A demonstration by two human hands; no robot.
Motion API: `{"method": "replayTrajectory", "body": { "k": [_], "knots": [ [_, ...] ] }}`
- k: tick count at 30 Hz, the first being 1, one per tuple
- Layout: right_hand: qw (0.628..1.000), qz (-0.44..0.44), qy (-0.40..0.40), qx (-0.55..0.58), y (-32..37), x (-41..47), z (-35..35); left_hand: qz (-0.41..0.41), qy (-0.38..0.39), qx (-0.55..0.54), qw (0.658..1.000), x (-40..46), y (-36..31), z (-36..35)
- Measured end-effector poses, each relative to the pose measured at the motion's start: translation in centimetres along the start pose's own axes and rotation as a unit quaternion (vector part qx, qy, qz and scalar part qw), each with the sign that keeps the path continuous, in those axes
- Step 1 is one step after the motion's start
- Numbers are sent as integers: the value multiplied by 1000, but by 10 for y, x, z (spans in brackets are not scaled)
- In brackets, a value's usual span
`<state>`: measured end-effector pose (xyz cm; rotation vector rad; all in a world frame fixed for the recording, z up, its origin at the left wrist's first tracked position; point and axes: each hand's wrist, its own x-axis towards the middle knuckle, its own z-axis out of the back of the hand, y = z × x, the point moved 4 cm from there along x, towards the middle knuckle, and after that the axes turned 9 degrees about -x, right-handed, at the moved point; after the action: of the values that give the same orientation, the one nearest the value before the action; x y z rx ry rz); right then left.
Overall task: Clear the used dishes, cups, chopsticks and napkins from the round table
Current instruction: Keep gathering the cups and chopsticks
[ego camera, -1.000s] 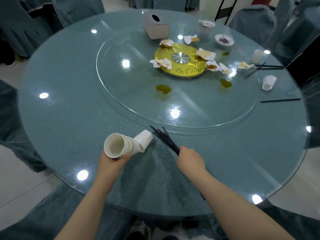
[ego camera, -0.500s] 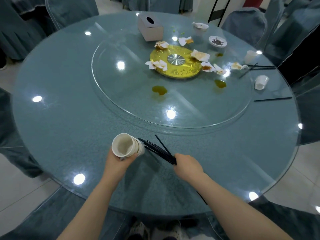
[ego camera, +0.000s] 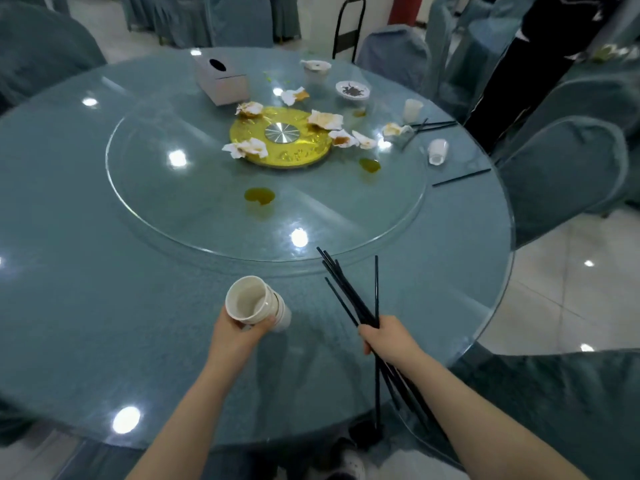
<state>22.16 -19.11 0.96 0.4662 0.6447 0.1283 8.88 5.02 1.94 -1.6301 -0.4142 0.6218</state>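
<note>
My left hand (ego camera: 239,336) grips a stack of white paper cups (ego camera: 256,304), mouths facing me, above the near part of the round glass table (ego camera: 86,306). My right hand (ego camera: 388,339) holds a bundle of black chopsticks (ego camera: 349,292) fanned upward. Crumpled stained napkins (ego camera: 246,148) lie around the gold centre disc (ego camera: 280,136) of the glass turntable (ego camera: 156,209). At the far right are a standing cup (ego camera: 412,110), a tipped cup (ego camera: 437,151), loose chopsticks (ego camera: 462,177), a small dish (ego camera: 352,90) with scraps and a bowl (ego camera: 315,69).
A white tissue box (ego camera: 221,81) stands at the far side of the table. Two yellow-green spills (ego camera: 259,195) mark the turntable. Covered chairs (ego camera: 561,174) ring the table, and a person in black (ego camera: 512,64) stands at the far right.
My right hand has lifted the chopstick bundle away from the cups and swung it to the right. The cup stack in my left hand stays put. My view has shifted rightward.
</note>
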Motion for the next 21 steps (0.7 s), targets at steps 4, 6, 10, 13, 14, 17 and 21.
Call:
{"method": "replayTrajectory", "body": {
  "k": [4, 6, 10, 13, 14, 17, 21],
  "knots": [
    [992, -45, -42, 113, -27, -20, 13, 0, 68, 10, 998, 2, -4, -26],
    [982, -73, -51, 167, -44, -33, 22, 3, 93, 16, 996, -2, -6, -44],
    [942, -119, -55, 308, -84, -62, 45, 4, 145, 25, 989, -19, -17, -88],
    [910, -117, -70, 393, -107, -82, 62, 11, 183, 17, 983, -36, -27, -122],
    [899, -109, -73, 419, -113, -87, 67, 10, 194, 16, 981, -42, -29, -135],
    [843, -81, -61, 528, -132, -106, 88, 5, 221, 12, 975, -60, -37, -173],
    [805, -32, -67, 589, -177, -147, 137, -16, 224, -2, 974, -90, -48, -234]
  ]
}}
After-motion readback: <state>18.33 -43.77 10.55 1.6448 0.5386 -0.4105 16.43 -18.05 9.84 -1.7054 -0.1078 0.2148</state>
